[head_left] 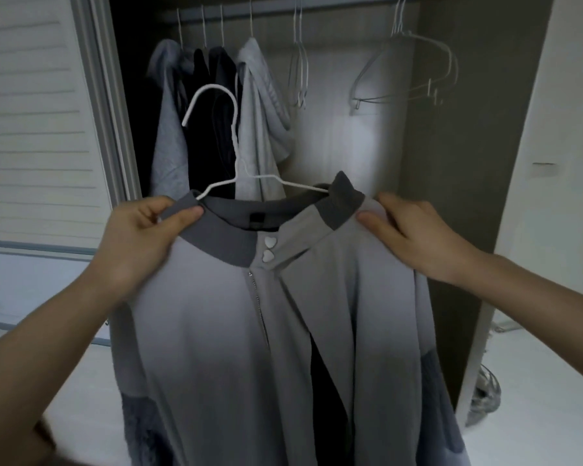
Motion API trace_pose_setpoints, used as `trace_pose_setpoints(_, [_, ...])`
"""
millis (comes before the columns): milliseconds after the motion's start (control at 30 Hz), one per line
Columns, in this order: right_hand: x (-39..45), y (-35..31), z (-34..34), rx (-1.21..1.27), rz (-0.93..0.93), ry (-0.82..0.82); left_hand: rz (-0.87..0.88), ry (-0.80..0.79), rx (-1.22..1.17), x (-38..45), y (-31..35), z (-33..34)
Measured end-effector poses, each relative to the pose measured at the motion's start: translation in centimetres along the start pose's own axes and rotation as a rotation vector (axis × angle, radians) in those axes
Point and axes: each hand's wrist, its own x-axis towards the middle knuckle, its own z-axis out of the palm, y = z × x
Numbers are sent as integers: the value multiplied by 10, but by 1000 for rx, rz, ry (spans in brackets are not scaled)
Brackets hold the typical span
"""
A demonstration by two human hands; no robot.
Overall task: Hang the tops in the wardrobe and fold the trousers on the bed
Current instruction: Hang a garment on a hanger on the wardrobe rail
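I hold a light grey jacket (223, 331) with a dark grey ribbed collar and two heart-shaped buttons up in front of the open wardrobe. A white wire hanger (233, 142) sits inside its neck, hook pointing up and left. My left hand (142, 237) pinches the collar's left end together with the hanger's arm. My right hand (414, 230) grips the jacket's right shoulder just below the collar. The zip is open below the buttons, and the hem is out of frame.
Several tops (249, 129) hang at the left of the wardrobe rail (317, 8). Empty white hangers (408, 72) hang in the middle and at the right. A slatted sliding door (31, 129) stands to the left, a brown wardrobe side panel (478, 163) to the right.
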Motion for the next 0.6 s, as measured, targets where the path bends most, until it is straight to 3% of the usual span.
trace_pose_setpoints(133, [1,-9,5,159,-8,-128,90,-140,123,-2,3,5])
trace_pose_setpoints(300, [11,-16,4,371,168,-291,77,-227,101,1,-3,16])
trace_pose_setpoints(400, [27,-22,-2,374,309,-265,84,-276,75,14,-6,24])
trace_pose_setpoints(600, [46,-29,-40,617,725,-167,129,-278,122,70,-15,19])
